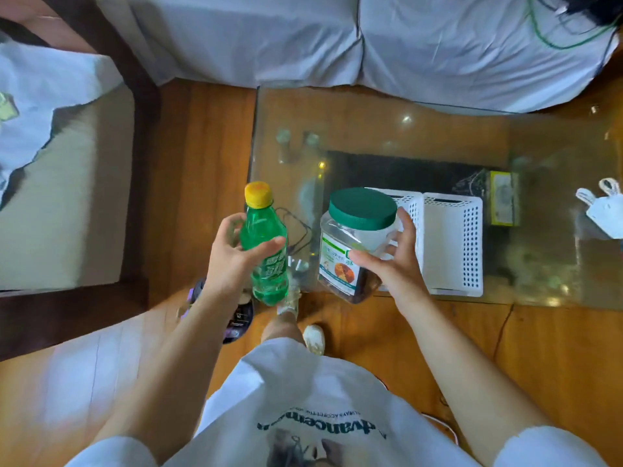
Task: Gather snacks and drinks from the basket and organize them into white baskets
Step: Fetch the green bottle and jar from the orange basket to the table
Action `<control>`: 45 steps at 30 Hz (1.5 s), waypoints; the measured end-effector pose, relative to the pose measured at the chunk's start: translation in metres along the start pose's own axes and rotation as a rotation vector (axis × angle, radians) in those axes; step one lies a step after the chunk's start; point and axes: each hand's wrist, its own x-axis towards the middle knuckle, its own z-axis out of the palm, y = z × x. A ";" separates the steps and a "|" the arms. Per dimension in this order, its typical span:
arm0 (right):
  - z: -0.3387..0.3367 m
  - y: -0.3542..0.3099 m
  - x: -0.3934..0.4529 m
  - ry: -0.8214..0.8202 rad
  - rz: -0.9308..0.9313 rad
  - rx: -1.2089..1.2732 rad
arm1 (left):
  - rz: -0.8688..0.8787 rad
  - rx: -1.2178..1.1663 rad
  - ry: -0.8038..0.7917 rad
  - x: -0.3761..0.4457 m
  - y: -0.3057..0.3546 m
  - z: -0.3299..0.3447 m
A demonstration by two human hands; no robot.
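Green bottle, yellow-capped, sits upright at centre frame with the left hand's fingers and thumb curled round it. Beside it, the right hand grips a green-lidded jar. Just right of that, two white baskets stand on the glass table.
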 end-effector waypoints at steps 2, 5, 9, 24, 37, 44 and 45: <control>0.004 -0.006 0.030 -0.013 0.002 -0.063 | 0.015 0.067 -0.025 0.032 0.003 0.006; 0.012 -0.006 0.073 0.024 0.039 -0.162 | 0.024 0.184 -0.045 0.076 0.004 0.017; 0.021 0.011 0.128 0.071 0.084 -0.293 | 0.023 0.278 -0.032 0.129 -0.010 0.031; 0.058 0.108 0.210 0.124 -0.028 -0.340 | 0.052 0.339 -0.022 0.183 -0.078 0.071; 0.031 0.112 0.176 -0.066 0.282 -0.272 | -0.321 0.242 0.015 0.165 -0.084 0.067; 0.002 0.094 0.135 -0.136 0.643 -0.165 | -0.609 0.031 0.068 0.105 -0.081 0.061; -0.002 0.091 0.128 -0.144 0.659 -0.169 | -0.592 -0.024 0.082 0.093 -0.082 0.060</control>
